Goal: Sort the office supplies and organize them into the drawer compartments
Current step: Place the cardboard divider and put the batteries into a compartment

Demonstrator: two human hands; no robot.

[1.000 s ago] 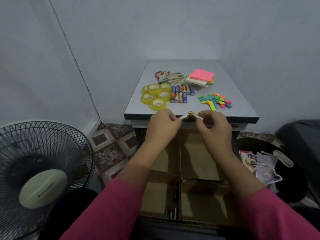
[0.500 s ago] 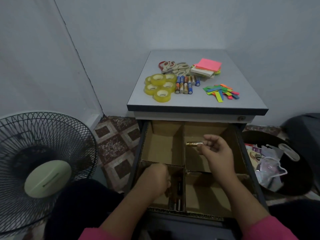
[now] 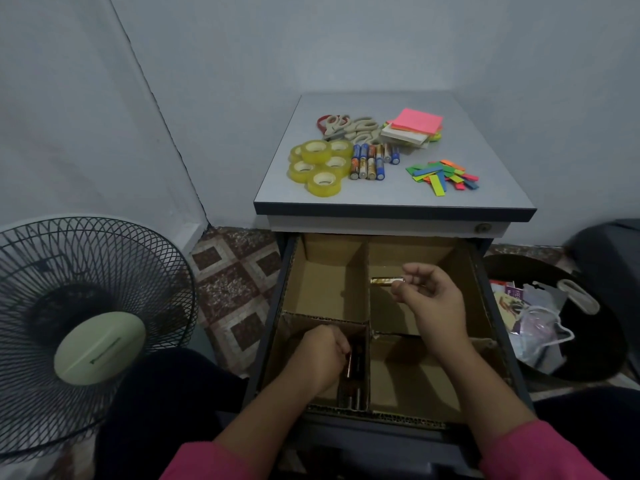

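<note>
Grey walls are boxing in the cabinet; tabletop (image 3: 485, 188) is carrying tape rolls (image 3: 318, 162) and batteries (image 3: 369, 161). We're reaching over the open drawer (image 3: 483, 306): left hand (image 3: 320, 355) curling onto batteries in the near-left compartment (image 3: 351, 375), right hand (image 3: 434, 297) pinching one battery (image 3: 384, 280) above the far-right compartment.

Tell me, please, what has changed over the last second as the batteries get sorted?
Both hands dropped from the cabinet edge into the drawer. The left hand reached into the near-left compartment beside the batteries already there; the right hand keeps pinching one battery. Supplies on top stayed put.
</note>
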